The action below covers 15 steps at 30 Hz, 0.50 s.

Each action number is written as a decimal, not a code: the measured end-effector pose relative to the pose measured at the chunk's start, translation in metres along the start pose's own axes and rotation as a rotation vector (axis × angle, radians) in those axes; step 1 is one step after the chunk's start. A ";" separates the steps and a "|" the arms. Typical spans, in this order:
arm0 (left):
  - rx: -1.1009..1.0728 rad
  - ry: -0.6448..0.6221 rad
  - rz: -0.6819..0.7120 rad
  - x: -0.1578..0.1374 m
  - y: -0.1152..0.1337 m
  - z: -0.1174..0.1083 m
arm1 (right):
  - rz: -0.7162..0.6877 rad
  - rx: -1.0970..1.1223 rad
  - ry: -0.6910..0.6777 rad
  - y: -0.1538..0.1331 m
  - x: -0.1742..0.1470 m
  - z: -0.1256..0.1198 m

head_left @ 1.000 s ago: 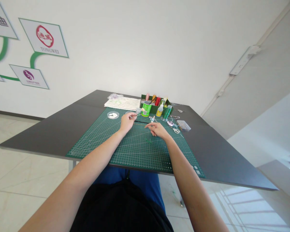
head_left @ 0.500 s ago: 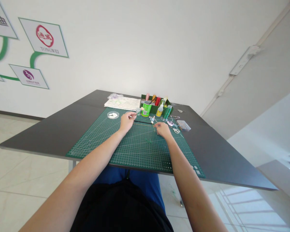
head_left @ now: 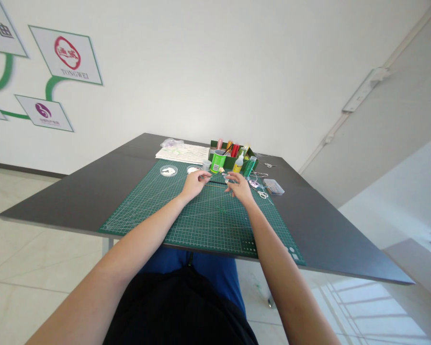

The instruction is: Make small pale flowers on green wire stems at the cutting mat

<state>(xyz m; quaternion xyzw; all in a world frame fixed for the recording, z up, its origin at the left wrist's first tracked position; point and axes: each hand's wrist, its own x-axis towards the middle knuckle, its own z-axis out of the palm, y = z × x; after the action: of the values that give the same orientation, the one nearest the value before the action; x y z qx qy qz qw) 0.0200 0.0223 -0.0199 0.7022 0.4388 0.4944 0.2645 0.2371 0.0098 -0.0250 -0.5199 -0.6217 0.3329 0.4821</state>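
Observation:
My left hand [head_left: 195,184] is closed in a pinch on the thin stem of a small artificial flower [head_left: 221,169], whose pale yellowish head points right toward my other hand. Just right of the flower, my right hand [head_left: 239,188] hovers with its fingers apart and nothing visible in them. Between the two hands a thin dark stick [head_left: 218,182] lies on the green cutting mat [head_left: 201,218]. Some small shiny pieces beside the right fingertips are too small to make out.
Behind the hands stand a green can [head_left: 218,161], a yellow-labelled glue bottle [head_left: 238,164] and a dark green box [head_left: 230,165] of coloured spools. Two shallow dishes, one a white-filled dish [head_left: 168,171], sit left. Scissors [head_left: 262,194] and a clear case [head_left: 274,187] lie right.
My left hand has moved right with the flower, which now sits lower. My right hand has lifted off the mat and spread its fingers, leaving the thin gold-coloured piece it was touching.

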 end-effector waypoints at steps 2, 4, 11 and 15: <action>0.003 -0.024 0.011 -0.001 0.002 0.001 | -0.053 0.093 -0.127 -0.006 -0.005 0.006; -0.002 -0.053 0.022 -0.002 0.004 0.002 | -0.058 0.156 -0.235 -0.012 -0.011 0.012; -0.024 -0.118 0.058 -0.004 0.006 0.002 | 0.015 0.281 -0.499 -0.020 -0.021 0.021; 0.009 -0.094 0.056 -0.003 0.004 0.002 | 0.055 0.339 -0.498 -0.018 -0.020 0.022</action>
<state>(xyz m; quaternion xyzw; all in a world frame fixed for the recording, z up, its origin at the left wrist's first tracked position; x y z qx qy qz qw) 0.0227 0.0176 -0.0189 0.7377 0.4081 0.4663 0.2677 0.2102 -0.0116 -0.0209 -0.3510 -0.6420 0.5623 0.3854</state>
